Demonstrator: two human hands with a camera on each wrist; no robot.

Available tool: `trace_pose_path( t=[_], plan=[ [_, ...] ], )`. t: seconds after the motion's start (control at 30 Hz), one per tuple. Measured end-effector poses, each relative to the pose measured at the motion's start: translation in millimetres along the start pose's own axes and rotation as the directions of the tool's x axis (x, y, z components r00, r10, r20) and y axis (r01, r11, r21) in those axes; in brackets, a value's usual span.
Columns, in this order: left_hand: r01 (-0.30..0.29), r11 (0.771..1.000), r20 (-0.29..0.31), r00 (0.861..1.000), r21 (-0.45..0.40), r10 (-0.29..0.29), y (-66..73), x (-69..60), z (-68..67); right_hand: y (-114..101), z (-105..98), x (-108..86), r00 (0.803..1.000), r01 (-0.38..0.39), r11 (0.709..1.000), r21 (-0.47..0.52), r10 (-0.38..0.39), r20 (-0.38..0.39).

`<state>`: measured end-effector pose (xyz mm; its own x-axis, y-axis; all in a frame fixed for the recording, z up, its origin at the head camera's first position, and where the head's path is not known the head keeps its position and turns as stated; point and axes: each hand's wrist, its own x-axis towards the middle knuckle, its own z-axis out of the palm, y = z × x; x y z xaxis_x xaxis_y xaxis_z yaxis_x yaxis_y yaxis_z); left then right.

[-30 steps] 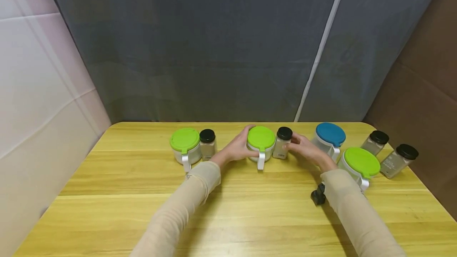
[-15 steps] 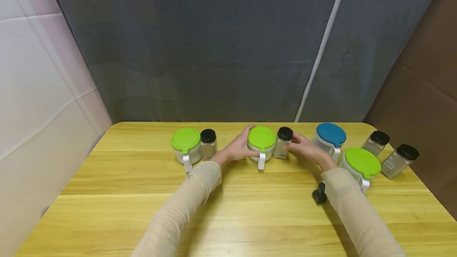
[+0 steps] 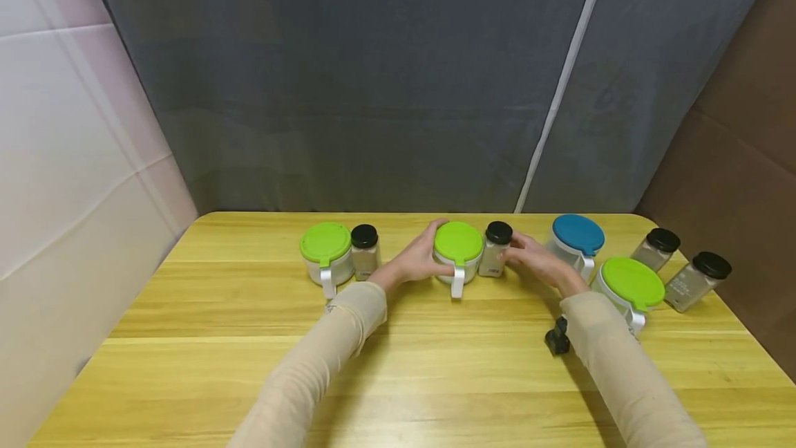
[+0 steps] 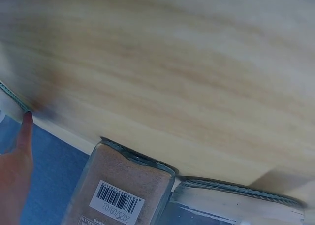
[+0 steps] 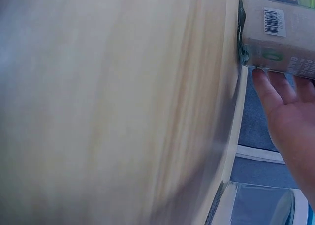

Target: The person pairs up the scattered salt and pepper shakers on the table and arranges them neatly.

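My left hand [image 3: 418, 258] grips a white seasoning pot with a lime-green lid [image 3: 457, 243] from its left side, fingers behind and thumb in front. The pot's white handle points toward me. Against the pot's right side stands a square clear spice jar with a black lid [image 3: 493, 258], full of pale brown powder. My right hand [image 3: 536, 260] holds that jar at its right side, thumb near its front face. In the right wrist view, fingertips [image 5: 259, 73] meet the spice jar [image 5: 275, 43], which bears a barcode label. Both containers stand upright on the table.
Left of my hands stand another green-lidded pot [image 3: 326, 244] and a black-lidded jar [image 3: 365, 252]. At right are a blue-lidded pot [image 3: 577, 235], a green-lidded pot [image 3: 631, 283] and two black-lidded jars [image 3: 659, 249]. A small black object [image 3: 557, 339] lies by my right sleeve.
Both hands keep their places at the pot and the spice jar. The whole head view has shifted very slightly; nothing else has visibly moved.
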<state>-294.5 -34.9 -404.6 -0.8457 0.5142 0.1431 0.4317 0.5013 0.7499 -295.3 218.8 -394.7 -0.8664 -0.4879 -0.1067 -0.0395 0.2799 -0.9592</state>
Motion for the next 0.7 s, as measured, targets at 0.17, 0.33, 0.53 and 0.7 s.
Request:
trace_pose_path(
  t=[0.17, 0.33, 0.53, 0.7],
  plan=[
    [0.003, 1.000, 0.004, 1.000, 0.003, -0.003, 1.0, 0.2, 0.4, 8, -3, 3.7, 1.000, 0.017, 0.999, 0.037, -0.017, -0.001],
    [0.007, 1.000, 0.006, 1.000, 0.004, -0.007, 0.4, -0.3, 1.4, 8, -3, 3.2, 0.999, 0.033, 0.999, 0.036, -0.033, -0.011],
    [0.008, 1.000, 0.020, 1.000, -0.021, -0.007, 2.8, -4.2, 1.2, 4, -3, 1.9, 0.998, 0.065, 0.997, 0.033, -0.065, -0.015],
    [-0.018, 0.999, 0.036, 0.999, -0.034, 0.019, 5.8, -7.5, -0.9, -3, -5, -1.3, 0.994, 0.105, 0.994, -0.028, -0.106, -0.026]
  ],
)
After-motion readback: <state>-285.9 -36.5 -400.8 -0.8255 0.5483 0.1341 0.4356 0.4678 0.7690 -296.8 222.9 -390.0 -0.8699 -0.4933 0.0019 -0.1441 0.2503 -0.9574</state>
